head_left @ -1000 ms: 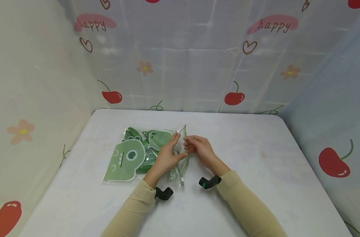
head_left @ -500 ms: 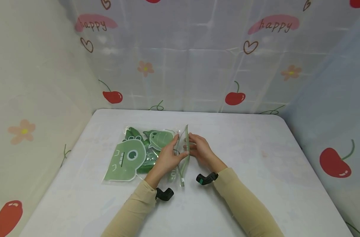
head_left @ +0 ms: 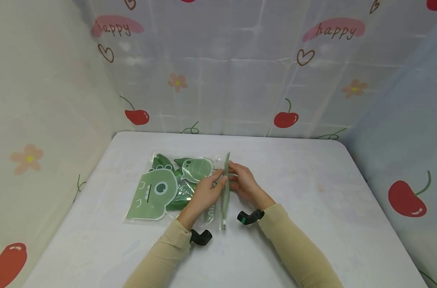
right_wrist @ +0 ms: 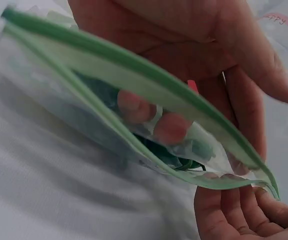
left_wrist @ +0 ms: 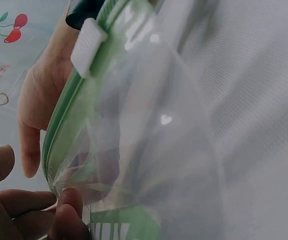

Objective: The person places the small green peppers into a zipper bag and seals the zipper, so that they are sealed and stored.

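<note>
A clear zip bag [head_left: 155, 196] printed with a green dinosaur lies left of centre on the white table, with green things inside. Its green zip strip [head_left: 225, 196] stands up on the right side and carries a white slider [left_wrist: 88, 47]. In the right wrist view the bag's mouth is parted. My left hand [head_left: 205, 192] holds the bag at the strip from the left. Across from it, my right hand [head_left: 245, 182] has its fingers curled at the strip's other side. Plastic and strip partly hide the fingertips of both hands.
The white table [head_left: 294, 172] extends well past the bag on the right. Behind it hangs a pale curtain [head_left: 222, 88] with cherries, flowers and lettering. Similar curtains close off both sides. A dark band sits on each wrist.
My right hand has moved onto the strip's right side. My left fingers have come right and closed in on the strip, which now stands straighter. The bag's body has stayed in place.
</note>
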Motion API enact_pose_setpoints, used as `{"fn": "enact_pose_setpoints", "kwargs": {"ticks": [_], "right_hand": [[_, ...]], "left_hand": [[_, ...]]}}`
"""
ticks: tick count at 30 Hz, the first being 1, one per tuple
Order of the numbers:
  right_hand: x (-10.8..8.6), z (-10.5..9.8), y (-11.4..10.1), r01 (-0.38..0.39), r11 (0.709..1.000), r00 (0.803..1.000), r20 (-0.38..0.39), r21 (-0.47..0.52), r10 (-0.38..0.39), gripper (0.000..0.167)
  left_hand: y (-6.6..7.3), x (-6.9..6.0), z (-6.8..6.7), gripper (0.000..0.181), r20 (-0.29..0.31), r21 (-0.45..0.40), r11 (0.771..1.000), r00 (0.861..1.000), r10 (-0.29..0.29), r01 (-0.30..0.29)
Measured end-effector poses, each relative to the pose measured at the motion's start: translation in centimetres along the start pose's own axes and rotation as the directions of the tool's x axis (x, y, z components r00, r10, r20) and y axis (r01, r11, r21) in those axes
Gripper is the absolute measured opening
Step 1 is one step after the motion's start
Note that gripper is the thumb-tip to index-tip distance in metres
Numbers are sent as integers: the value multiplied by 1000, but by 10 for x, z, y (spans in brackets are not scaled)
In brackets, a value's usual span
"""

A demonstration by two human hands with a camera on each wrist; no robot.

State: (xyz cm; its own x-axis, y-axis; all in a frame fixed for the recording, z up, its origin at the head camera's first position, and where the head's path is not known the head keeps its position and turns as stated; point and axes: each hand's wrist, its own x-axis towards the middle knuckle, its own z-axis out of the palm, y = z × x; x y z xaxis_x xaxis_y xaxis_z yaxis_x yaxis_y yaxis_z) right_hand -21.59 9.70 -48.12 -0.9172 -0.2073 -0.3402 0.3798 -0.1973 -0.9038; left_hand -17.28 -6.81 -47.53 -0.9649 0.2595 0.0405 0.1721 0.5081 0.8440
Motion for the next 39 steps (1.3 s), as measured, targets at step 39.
{"fn": "enact_pose_setpoints", "kwargs": {"ticks": [39], "right_hand": [[-17, -16, 16, -101, 976, 995, -30, -191, 97, 36]], "left_hand": [[-3, -42, 8, 53, -41, -124, 986, 993, 108, -112]]}}
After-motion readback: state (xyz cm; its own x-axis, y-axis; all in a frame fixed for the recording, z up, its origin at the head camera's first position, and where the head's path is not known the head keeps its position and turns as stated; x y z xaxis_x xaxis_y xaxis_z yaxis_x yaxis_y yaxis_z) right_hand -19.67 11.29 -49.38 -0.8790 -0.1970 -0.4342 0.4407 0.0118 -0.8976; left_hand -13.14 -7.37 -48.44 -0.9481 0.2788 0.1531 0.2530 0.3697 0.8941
